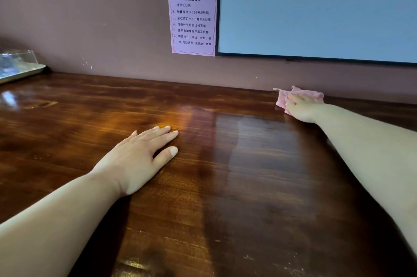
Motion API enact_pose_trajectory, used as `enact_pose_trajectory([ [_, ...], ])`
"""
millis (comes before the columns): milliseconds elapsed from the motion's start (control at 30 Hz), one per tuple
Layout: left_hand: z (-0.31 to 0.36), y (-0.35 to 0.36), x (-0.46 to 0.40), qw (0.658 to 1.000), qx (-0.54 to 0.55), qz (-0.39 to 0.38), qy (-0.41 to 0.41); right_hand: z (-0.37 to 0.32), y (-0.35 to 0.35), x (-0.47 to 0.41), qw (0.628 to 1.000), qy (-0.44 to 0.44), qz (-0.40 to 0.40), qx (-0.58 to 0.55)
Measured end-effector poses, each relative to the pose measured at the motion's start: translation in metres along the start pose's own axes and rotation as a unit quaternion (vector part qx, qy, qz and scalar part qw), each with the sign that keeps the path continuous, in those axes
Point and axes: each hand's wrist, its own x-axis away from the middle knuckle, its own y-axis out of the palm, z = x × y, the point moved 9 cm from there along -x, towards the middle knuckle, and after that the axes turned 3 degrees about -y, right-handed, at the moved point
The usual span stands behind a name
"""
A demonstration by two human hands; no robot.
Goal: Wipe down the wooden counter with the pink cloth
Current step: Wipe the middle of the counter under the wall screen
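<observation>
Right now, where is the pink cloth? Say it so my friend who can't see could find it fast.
Find the big pale screen on the wall and look down to the wooden counter below it. There, by the wall, the right hand presses the pink cloth. It is the only soft, crumpled thing on the counter; the pink notice hangs on the wall.

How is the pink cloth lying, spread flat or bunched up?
Bunched up. The pink cloth shows crumpled folds sticking out around the right hand pressing it on the counter.
</observation>
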Motion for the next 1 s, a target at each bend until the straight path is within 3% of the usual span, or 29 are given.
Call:
enact_pose_trajectory([
  [133, -0.001, 0.000, -0.001, 1.000, -0.003, 0.005, -0.004, 0.011, 0.010, 0.004, 0.998, -0.044, 0.005, 0.046],
  [333, -0.001, -0.002, 0.001, 1.000, 0.006, 0.002, -0.012, 0.022, -0.006, -0.006, 1.000, 0.009, 0.018, 0.011],
  [567, -0.002, 0.000, 0.000, 1.000, 0.003, 0.005, -0.012, 0.034, 0.008, 0.006, 0.997, -0.024, 0.018, 0.069],
  [767, 0.000, -0.002, 0.000, 1.000, 0.003, 0.002, -0.013, 0.035, -0.004, -0.002, 0.998, 0.048, 0.008, 0.037],
  [1000, -0.002, 0.000, -0.002, 1.000, 0.003, 0.005, -0.006, 0.039, 0.008, 0.015, 0.998, -0.021, 0.016, 0.064],
])
